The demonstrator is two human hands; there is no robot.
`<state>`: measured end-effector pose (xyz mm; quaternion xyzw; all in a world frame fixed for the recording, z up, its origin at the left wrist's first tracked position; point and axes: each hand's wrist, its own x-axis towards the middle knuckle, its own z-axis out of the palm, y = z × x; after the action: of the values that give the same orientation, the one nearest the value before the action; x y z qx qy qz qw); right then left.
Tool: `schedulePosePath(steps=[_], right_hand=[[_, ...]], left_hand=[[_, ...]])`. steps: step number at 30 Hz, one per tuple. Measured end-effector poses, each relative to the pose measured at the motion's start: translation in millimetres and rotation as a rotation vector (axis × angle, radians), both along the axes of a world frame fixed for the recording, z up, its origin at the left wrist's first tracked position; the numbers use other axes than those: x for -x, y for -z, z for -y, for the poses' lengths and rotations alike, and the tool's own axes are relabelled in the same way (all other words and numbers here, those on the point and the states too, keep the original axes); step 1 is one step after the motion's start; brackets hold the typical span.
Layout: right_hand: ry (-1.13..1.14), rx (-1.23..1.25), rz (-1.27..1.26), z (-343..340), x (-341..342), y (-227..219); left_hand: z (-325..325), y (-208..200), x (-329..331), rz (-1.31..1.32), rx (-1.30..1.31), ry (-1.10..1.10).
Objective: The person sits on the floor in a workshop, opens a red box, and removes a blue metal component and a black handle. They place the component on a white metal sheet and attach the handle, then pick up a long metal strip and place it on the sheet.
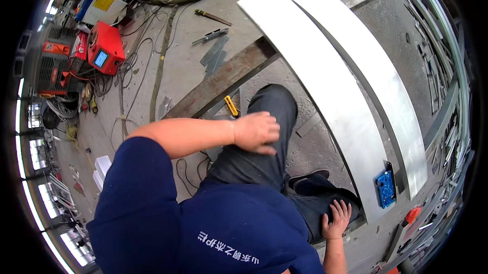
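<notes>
My left hand [256, 133] lies over my left thigh, palm down, with its fingers stretched out and nothing in them. My right hand [336, 219] rests on my right knee, fingers spread and holding nothing. In front of me a long, bright metal panel [325, 86] runs from the top middle to the lower right, its edge close to my knees. A second metal panel [371, 71] lies beyond it, alongside and apart. On the nearer panel's right end, past my right hand, lies a blue patterned rectangular object [386, 188]; its kind is unclear.
Rusty steel beams [231, 78] support the panels. A yellow-handled tool [231, 105] lies beyond my left hand. Grey metal strips [214, 56] and cables are on the floor. A red machine [105, 48] with a small screen stands at left; metal bars [445, 121] are piled at right.
</notes>
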<state>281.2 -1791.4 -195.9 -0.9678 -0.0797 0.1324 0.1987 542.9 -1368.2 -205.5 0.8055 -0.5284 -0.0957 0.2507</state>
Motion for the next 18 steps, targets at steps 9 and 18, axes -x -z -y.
schedulePosePath(steps=[9,18], right_hand=[[0.005,-0.213,-0.241,6.7,-51.7,-36.0],[0.161,0.06,-0.524,-74.1,-149.4,-146.9]], left_hand=[[-5.1,-23.0,-44.4,-0.204,-0.026,0.021],[-27.3,-129.4,-3.0,-0.392,-0.498,-0.368]])
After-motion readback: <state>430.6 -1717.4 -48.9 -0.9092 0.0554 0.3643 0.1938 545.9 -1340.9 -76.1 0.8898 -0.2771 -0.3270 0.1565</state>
